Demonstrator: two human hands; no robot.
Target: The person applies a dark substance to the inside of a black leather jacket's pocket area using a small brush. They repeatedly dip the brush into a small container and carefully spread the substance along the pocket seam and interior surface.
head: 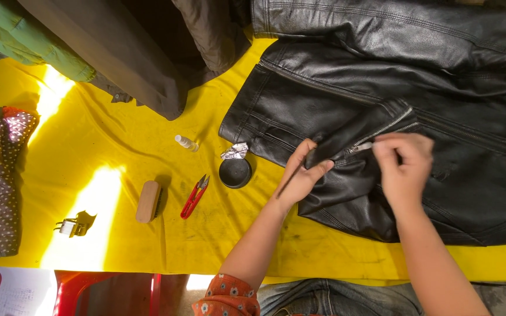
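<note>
Pinching the zipper pull [363,147] with the right hand [404,167], the left hand [303,175] grips the black leather jacket [440,105] cuff, so zipping seems underway, needing steady tension.

Both bare forearms reach up from 6 o'clock, hands close together and pinching.

The left hand [301,175] comes in from 7 o'clock, forearm angled toward 1 o'clock, with a floral cuff at the elbow end; its thumb points toward 3 o'clock and its fingers are folded in a tight grip. The right hand [404,167] comes from 5 o'clock, forearm slanting toward 11 o'clock, wrist bent, knuckles up, fingertips bunched and pointing to 9 o'clock in a pinch. The two hands are near, not touching.
</note>
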